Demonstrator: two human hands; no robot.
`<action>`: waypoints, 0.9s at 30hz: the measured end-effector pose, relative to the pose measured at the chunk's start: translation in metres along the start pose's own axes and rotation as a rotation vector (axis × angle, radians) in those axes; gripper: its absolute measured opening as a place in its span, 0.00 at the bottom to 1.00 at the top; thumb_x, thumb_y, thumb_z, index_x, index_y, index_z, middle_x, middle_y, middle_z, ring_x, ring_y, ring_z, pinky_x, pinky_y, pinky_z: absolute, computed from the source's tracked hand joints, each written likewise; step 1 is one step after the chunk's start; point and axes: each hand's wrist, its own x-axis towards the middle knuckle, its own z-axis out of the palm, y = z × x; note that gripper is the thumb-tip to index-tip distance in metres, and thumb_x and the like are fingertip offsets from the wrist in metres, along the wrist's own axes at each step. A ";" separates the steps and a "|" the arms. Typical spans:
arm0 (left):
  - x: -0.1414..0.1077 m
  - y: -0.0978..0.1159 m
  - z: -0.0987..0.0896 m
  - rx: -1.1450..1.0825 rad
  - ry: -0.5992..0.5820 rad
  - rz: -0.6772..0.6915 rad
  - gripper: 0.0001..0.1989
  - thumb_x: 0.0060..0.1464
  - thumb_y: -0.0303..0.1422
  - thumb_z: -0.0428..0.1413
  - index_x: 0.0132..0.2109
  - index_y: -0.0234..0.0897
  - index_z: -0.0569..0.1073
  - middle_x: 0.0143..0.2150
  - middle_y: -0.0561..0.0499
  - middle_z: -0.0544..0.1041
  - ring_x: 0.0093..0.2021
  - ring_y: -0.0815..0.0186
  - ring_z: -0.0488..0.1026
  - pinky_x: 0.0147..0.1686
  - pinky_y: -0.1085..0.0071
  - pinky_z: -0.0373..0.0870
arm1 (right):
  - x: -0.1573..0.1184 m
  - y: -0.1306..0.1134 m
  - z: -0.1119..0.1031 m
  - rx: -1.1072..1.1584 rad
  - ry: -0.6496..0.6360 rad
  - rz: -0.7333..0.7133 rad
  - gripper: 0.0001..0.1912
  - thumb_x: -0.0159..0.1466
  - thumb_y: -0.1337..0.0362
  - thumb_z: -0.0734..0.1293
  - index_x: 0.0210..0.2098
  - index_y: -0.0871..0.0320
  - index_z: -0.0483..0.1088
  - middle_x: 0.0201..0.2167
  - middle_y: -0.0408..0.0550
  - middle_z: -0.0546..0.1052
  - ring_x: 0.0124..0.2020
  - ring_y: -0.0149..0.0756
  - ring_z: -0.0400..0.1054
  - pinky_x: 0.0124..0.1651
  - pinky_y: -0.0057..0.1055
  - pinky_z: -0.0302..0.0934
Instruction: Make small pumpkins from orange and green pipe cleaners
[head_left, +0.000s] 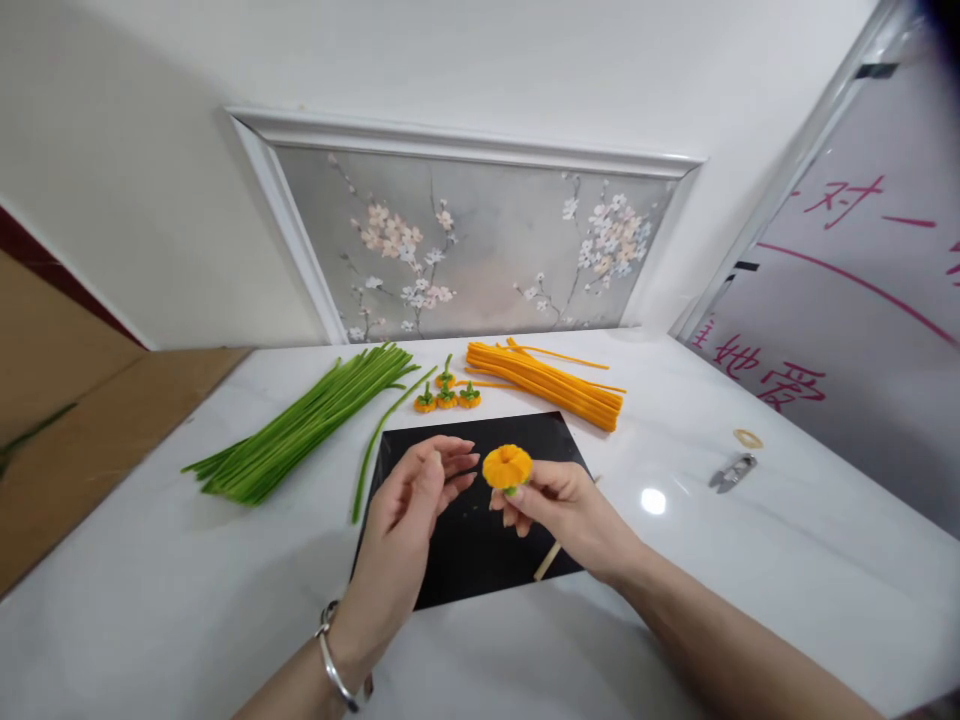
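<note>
Between the fingertips of my right hand (pixel 559 510) is a small orange pipe-cleaner pumpkin (pixel 507 467), its ribbed face turned up toward me and a bit of green showing beneath it. My left hand (pixel 420 495) hovers just left of it, fingers apart and curved, holding nothing. Both hands are over a black mat (pixel 480 560). Behind the mat stand several finished orange pumpkins (pixel 447 398) with green tops. A wooden stick (pixel 548 562) lies on the mat, partly hidden under my right hand.
A bundle of green pipe cleaners (pixel 300 430) lies at left, with a single green one (pixel 375 440) beside the mat. Orange pipe cleaners (pixel 547 385) are bundled behind. Small snips (pixel 733 472) and a yellowish ring (pixel 748 439) rest at right. Cardboard (pixel 180 400) borders the table's left.
</note>
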 end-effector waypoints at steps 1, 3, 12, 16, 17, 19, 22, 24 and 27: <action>0.000 0.000 0.000 0.027 0.006 0.030 0.12 0.64 0.41 0.49 0.47 0.42 0.72 0.53 0.49 0.73 0.54 0.61 0.70 0.54 0.64 0.69 | 0.001 0.000 -0.001 0.053 0.005 0.006 0.13 0.62 0.55 0.67 0.32 0.60 0.75 0.24 0.42 0.73 0.24 0.25 0.65 0.29 0.24 0.62; 0.000 -0.001 -0.001 0.103 -0.013 0.073 0.12 0.62 0.40 0.52 0.48 0.42 0.72 0.51 0.49 0.74 0.54 0.60 0.71 0.54 0.63 0.69 | 0.001 0.001 -0.003 0.165 0.011 0.029 0.13 0.62 0.55 0.69 0.33 0.59 0.76 0.27 0.44 0.75 0.25 0.25 0.65 0.29 0.24 0.61; -0.004 -0.010 0.001 0.219 -0.104 0.156 0.13 0.60 0.35 0.54 0.52 0.42 0.71 0.52 0.49 0.76 0.53 0.63 0.72 0.53 0.67 0.71 | -0.003 -0.003 0.002 0.625 -0.133 0.123 0.10 0.61 0.56 0.70 0.33 0.56 0.72 0.32 0.44 0.78 0.30 0.26 0.69 0.30 0.22 0.61; -0.006 -0.008 0.001 0.218 -0.136 0.183 0.15 0.61 0.34 0.52 0.55 0.44 0.69 0.56 0.50 0.74 0.56 0.64 0.70 0.56 0.68 0.70 | -0.005 -0.001 0.005 0.640 -0.145 0.153 0.10 0.62 0.56 0.70 0.34 0.57 0.70 0.31 0.44 0.78 0.28 0.26 0.69 0.29 0.22 0.61; -0.005 -0.007 0.001 0.217 -0.147 0.189 0.16 0.62 0.33 0.51 0.56 0.45 0.68 0.56 0.50 0.73 0.57 0.64 0.70 0.57 0.68 0.68 | -0.005 -0.001 0.006 0.642 -0.141 0.167 0.10 0.62 0.56 0.70 0.34 0.57 0.70 0.30 0.43 0.78 0.27 0.26 0.69 0.28 0.22 0.60; -0.004 -0.006 0.002 0.198 -0.165 0.191 0.17 0.62 0.33 0.50 0.58 0.45 0.67 0.57 0.50 0.73 0.58 0.64 0.69 0.58 0.67 0.67 | -0.006 -0.001 0.008 0.644 -0.131 0.197 0.11 0.62 0.56 0.70 0.34 0.57 0.69 0.28 0.42 0.77 0.25 0.25 0.67 0.27 0.21 0.59; -0.001 -0.005 0.001 0.151 -0.167 0.179 0.19 0.61 0.33 0.52 0.59 0.45 0.66 0.58 0.49 0.73 0.55 0.63 0.72 0.56 0.65 0.70 | -0.007 -0.003 0.010 0.655 -0.134 0.222 0.12 0.62 0.55 0.70 0.34 0.57 0.68 0.24 0.41 0.76 0.21 0.23 0.64 0.25 0.20 0.56; 0.002 -0.006 0.000 0.159 -0.161 0.182 0.19 0.60 0.33 0.53 0.59 0.45 0.67 0.58 0.49 0.72 0.54 0.62 0.73 0.55 0.65 0.71 | -0.008 -0.004 0.011 0.671 -0.160 0.220 0.11 0.64 0.56 0.68 0.34 0.57 0.69 0.23 0.40 0.75 0.19 0.22 0.62 0.23 0.20 0.54; 0.004 -0.006 -0.003 0.231 -0.181 0.227 0.20 0.60 0.31 0.53 0.59 0.46 0.67 0.59 0.50 0.71 0.56 0.62 0.71 0.55 0.66 0.71 | -0.008 -0.003 0.012 0.667 -0.197 0.182 0.11 0.68 0.58 0.64 0.35 0.59 0.70 0.18 0.39 0.71 0.16 0.22 0.56 0.21 0.21 0.51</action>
